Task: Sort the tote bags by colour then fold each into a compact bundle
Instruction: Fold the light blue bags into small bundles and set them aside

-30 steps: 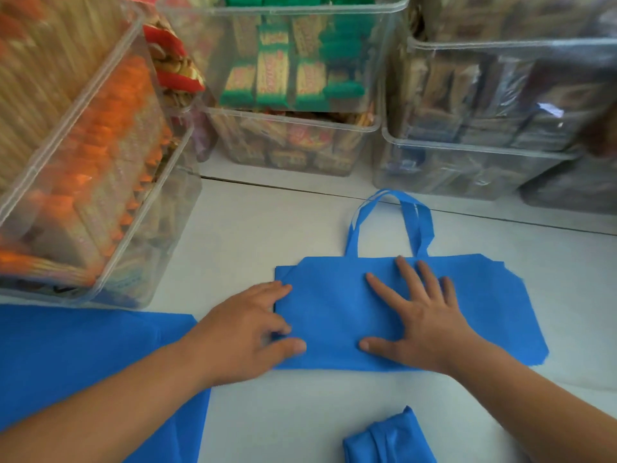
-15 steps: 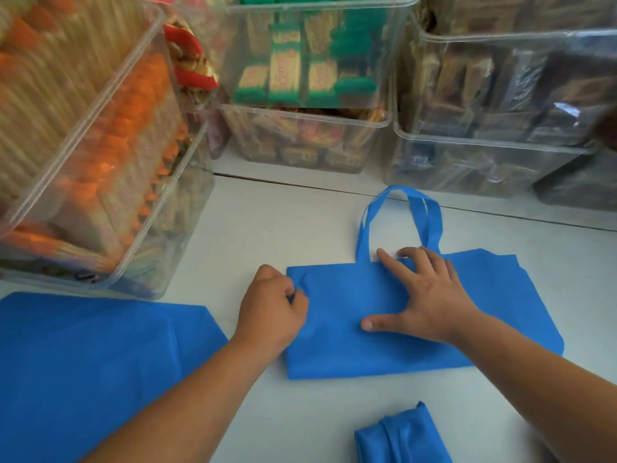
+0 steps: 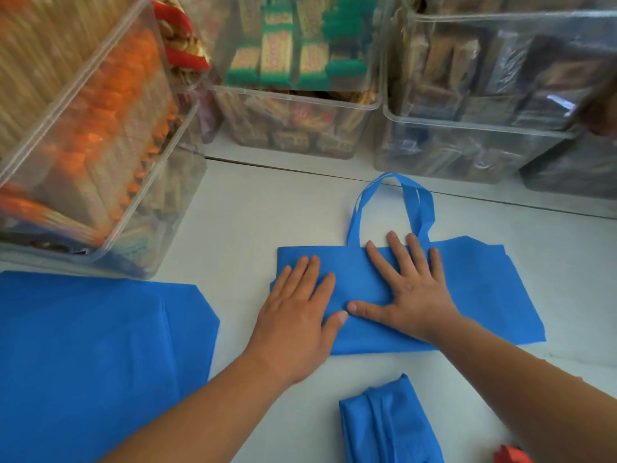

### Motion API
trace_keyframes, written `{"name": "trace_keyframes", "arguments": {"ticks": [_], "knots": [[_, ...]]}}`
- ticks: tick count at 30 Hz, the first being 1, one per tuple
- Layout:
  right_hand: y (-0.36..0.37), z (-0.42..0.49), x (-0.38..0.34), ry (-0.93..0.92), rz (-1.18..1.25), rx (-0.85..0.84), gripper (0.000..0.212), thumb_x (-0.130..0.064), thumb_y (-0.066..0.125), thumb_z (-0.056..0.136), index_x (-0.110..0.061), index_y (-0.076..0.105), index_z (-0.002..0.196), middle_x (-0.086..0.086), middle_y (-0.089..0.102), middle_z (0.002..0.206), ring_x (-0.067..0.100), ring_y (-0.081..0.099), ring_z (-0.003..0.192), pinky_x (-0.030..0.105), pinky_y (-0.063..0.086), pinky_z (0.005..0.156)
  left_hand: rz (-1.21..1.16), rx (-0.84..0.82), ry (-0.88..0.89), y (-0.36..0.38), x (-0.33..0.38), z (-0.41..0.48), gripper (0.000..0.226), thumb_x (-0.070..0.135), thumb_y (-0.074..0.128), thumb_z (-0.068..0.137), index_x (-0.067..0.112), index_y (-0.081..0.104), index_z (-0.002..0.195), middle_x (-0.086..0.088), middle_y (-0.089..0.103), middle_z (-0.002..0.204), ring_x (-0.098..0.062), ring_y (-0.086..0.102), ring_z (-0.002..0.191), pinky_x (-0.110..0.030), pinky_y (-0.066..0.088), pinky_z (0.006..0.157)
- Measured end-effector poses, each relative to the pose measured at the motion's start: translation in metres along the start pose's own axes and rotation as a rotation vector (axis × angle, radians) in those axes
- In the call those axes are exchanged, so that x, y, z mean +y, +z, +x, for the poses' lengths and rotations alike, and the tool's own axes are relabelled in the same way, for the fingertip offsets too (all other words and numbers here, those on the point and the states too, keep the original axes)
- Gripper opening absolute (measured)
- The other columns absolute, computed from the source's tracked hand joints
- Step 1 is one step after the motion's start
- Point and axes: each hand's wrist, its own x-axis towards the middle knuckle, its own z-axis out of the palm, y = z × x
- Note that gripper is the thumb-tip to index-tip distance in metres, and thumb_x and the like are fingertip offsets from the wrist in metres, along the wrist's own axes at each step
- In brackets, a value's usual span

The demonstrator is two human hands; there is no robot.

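Left hand (image 3: 297, 315) and right hand (image 3: 410, 289) flat, fingers straight, pressing blue tote bag (image 3: 474, 295) mid-frame, gripping nothing; left edge maybe folded over.

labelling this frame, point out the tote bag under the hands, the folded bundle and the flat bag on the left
tote bag (image 3: 484, 295): head view, bare cloth at its right end
folded bundle (image 3: 390, 426): head view, middle of its top
flat bag (image 3: 93, 345): head view, middle of the cloth
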Motion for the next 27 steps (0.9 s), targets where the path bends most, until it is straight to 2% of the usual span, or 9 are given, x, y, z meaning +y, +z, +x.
{"name": "trace_keyframes", "arguments": {"ticks": [2, 6, 9, 11, 13, 16, 19, 24, 27], "knots": [[0.003, -0.002, 0.002, -0.017, 0.039, 0.02, 0.108, -0.107, 0.012, 0.064, -0.055, -0.02, 0.153, -0.009, -0.023, 0.168, 0.019, -0.027, 0.154, 0.054, -0.013, 0.124, 0.046, -0.049, -0.032, 0.008, 0.001, -0.001, 0.075, 0.063, 0.014, 0.1, 0.024, 0.021, 0.163, -0.004, 0.004, 0.172, -0.02, -0.004, 0.159, -0.043, 0.0, 0.128], [0.002, -0.013, 0.033, 0.11, 0.056, 0.212, 0.079, -0.086, 0.021, 0.089, -0.053, 0.001, 0.158, -0.005, -0.006, 0.172, 0.026, -0.011, 0.157, 0.053, -0.007, 0.126, 0.11, -0.016, -0.007, 0.015, -0.013, -0.002, 0.072, 0.064, 0.019, 0.101, 0.027, 0.025, 0.162, -0.002, 0.011, 0.171, -0.02, 0.003, 0.159, -0.045, 0.01, 0.127], [-0.005, -0.032, 0.079, 0.478, 0.055, 0.208, 0.069, -0.077, 0.023, 0.095, -0.05, 0.007, 0.157, 0.006, 0.007, 0.169, 0.037, 0.011, 0.153, 0.054, 0.018, 0.122, 0.134, -0.022, 0.006, 0.016, -0.014, 0.003, 0.071, 0.064, 0.02, 0.101, 0.026, 0.028, 0.161, -0.002, 0.016, 0.171, -0.02, 0.008, 0.158, -0.045, 0.01, 0.126], [-0.009, -0.034, 0.095, 0.583, 0.246, 0.238, 0.073, -0.068, 0.037, 0.095, -0.029, 0.026, 0.155, 0.012, 0.033, 0.157, 0.034, 0.031, 0.142, 0.049, 0.034, 0.114, 0.157, -0.02, 0.005, 0.015, -0.016, 0.012, 0.071, 0.063, 0.018, 0.101, 0.027, 0.027, 0.162, -0.002, 0.016, 0.171, -0.019, 0.008, 0.158, -0.044, 0.008, 0.125], [-0.014, -0.027, 0.092, 0.597, 0.454, 0.34, 0.066, -0.054, 0.052, 0.096, -0.012, 0.042, 0.146, 0.014, 0.044, 0.146, 0.033, 0.039, 0.135, 0.046, 0.038, 0.109, 0.197, -0.02, 0.0, 0.01, -0.021, 0.018, 0.069, 0.059, 0.02, 0.102, 0.024, 0.034, 0.159, -0.004, 0.024, 0.169, -0.022, 0.018, 0.157, -0.045, 0.01, 0.124], [-0.023, -0.011, 0.078, 0.604, 0.696, 0.466, 0.054, -0.042, 0.057, 0.1, -0.017, 0.049, 0.146, 0.009, 0.045, 0.142, 0.028, 0.043, 0.133, 0.041, 0.038, 0.108, 0.274, 0.016, 0.014, 0.003, -0.033, 0.019, 0.061, 0.046, 0.028, 0.102, 0.016, 0.053, 0.148, -0.008, 0.043, 0.159, -0.028, 0.038, 0.149, -0.051, 0.02, 0.12], [-0.024, 0.003, 0.072, 0.623, 0.779, 0.529, 0.034, -0.038, 0.06, 0.1, -0.017, 0.061, 0.126, 0.001, 0.058, 0.125, 0.023, 0.055, 0.119, 0.03, 0.039, 0.093, 0.287, 0.023, -0.003, 0.001, -0.045, 0.018, 0.057, 0.042, 0.028, 0.103, 0.016, 0.058, 0.144, -0.008, 0.048, 0.156, -0.029, 0.041, 0.147, -0.051, 0.022, 0.118], [-0.018, 0.004, 0.072, 0.538, 0.673, 0.594, 0.015, -0.023, 0.058, 0.1, -0.016, 0.051, 0.088, -0.003, 0.058, 0.083, 0.022, 0.054, 0.077, 0.031, 0.033, 0.063, 0.119, -0.004, -0.071, 0.002, -0.058, 0.012, 0.068, 0.058, 0.013, 0.102, 0.027, 0.024, 0.161, 0.006, 0.013, 0.169, -0.013, 0.006, 0.158, -0.038, -0.002, 0.126], [-0.01, -0.002, 0.077, 0.448, 0.525, 0.564, 0.016, -0.008, 0.053, 0.097, -0.01, 0.045, 0.083, 0.0, 0.051, 0.079, 0.026, 0.046, 0.075, 0.032, 0.029, 0.058, 0.099, 0.005, -0.04, 0.002, -0.058, 0.011, 0.068, 0.062, 0.013, 0.102, 0.031, 0.019, 0.162, 0.01, 0.007, 0.17, -0.008, -0.002, 0.157, -0.037, -0.003, 0.126]]}}
